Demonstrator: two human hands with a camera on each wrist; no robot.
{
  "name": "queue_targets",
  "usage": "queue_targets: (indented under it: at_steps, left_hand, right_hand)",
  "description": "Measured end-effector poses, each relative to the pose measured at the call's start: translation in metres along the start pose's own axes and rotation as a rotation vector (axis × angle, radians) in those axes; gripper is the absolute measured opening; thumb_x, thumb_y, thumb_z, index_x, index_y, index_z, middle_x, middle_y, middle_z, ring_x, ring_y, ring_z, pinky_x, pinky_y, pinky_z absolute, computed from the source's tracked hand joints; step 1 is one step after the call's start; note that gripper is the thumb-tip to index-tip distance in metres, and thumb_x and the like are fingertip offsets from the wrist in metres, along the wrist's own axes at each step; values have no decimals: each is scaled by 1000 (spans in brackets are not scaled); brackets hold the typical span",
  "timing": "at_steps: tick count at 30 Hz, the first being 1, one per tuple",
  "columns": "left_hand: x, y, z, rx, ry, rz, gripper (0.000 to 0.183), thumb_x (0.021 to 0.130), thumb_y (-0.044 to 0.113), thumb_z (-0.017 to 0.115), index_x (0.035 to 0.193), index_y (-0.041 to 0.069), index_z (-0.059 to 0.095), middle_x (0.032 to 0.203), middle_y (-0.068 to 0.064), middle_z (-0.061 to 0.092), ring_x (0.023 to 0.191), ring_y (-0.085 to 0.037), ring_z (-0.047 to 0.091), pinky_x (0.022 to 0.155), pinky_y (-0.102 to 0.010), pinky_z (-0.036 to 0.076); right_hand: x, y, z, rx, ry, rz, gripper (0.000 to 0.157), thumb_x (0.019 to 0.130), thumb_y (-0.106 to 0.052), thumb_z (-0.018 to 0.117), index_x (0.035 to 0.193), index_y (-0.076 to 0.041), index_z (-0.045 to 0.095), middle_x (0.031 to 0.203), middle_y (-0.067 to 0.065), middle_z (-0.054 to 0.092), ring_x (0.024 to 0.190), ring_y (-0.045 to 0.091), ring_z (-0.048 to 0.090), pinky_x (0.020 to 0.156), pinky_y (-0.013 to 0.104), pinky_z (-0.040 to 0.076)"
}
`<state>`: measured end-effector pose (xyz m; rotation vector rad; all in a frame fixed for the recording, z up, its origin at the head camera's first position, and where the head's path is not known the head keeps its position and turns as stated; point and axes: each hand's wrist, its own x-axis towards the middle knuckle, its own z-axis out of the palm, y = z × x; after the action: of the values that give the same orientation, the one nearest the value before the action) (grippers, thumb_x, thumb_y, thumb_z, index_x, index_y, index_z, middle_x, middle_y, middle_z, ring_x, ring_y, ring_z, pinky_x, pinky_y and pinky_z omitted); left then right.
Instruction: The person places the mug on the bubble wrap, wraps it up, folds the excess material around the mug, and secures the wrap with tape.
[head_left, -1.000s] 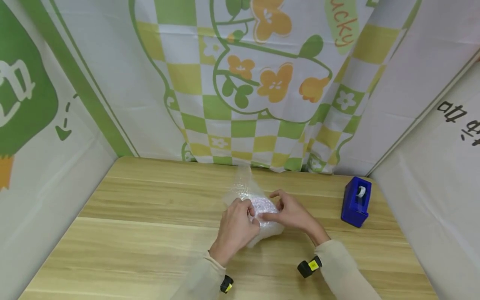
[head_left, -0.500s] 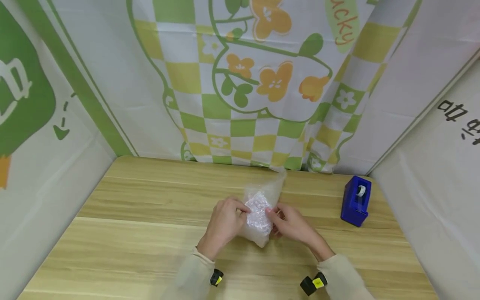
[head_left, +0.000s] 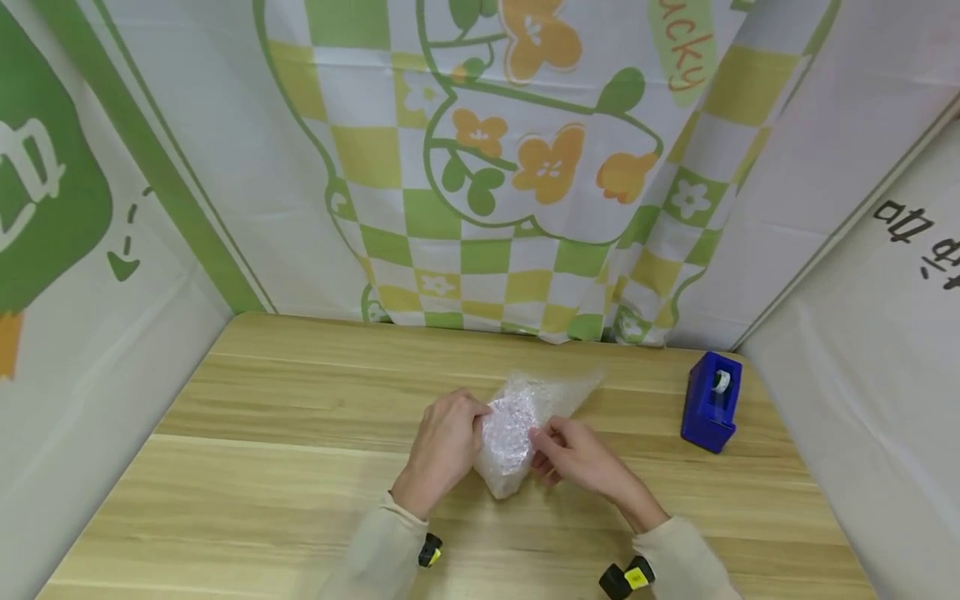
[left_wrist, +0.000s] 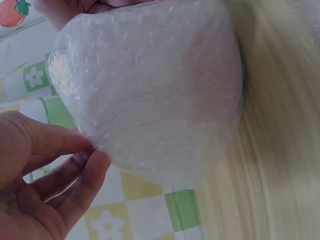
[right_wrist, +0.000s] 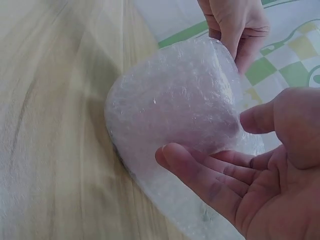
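A bundle of clear bubble wrap [head_left: 508,433] sits on the wooden table in the head view, a loose tail of wrap trailing to its upper right. What lies inside is hidden, though a pinkish tint shows through in the wrist views. My left hand [head_left: 442,450] pinches the bundle's left edge between thumb and fingers, plain to see in the left wrist view [left_wrist: 55,175]. On the opposite side my right hand [head_left: 585,458] holds the wrap, thumb on its top edge and fingers curved along the side, as the right wrist view confirms.
A blue tape dispenser [head_left: 708,408] with a white roll stands at the table's right rear. Behind the wooden table [head_left: 285,417] hangs a checked floral curtain [head_left: 525,208]. White printed panels close in both sides. Black wrist cameras [head_left: 626,577] sit below the sleeves.
The bundle has turned clockwise in the head view, its loose tail swinging from the back toward the right. Both hands have shifted slightly nearer the front and keep hold of the wrap.
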<state>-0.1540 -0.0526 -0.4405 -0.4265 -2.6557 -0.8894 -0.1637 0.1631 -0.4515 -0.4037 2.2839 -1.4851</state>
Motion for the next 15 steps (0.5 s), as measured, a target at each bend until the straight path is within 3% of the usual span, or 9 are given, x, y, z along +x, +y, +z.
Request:
queue_targets:
  at_steps: [6,11,15]
  left_hand:
    - [-4,1,-1,-5,45,35,9,85,-4,71,90,0,77,83,-10,73,73,-23,70,67,-37,60]
    - [-5,0,-6,-65,-20,25,10,85,7,75,91,0,75,83,-11,73,54,-10,53,57,-26,53]
    - [-6,-2,-10,-37,-77,64,23,86,21,80,93,-1,77,86,-12,75,62,-14,60,62,-31,55]
  right_hand:
    - [0,0,4,59,20,28,30,106,-19,54,97,10,58,82,21,69,70,39,70,64,52,61]
    - [0,1,6,99,36,42,30,105,-18,56,97,10,57,82,23,70,69,36,71,65,54,61]
    - [1,2,9,127,30,50,30,105,-18,56,96,11,57,83,28,70,69,37,71,65,54,61]
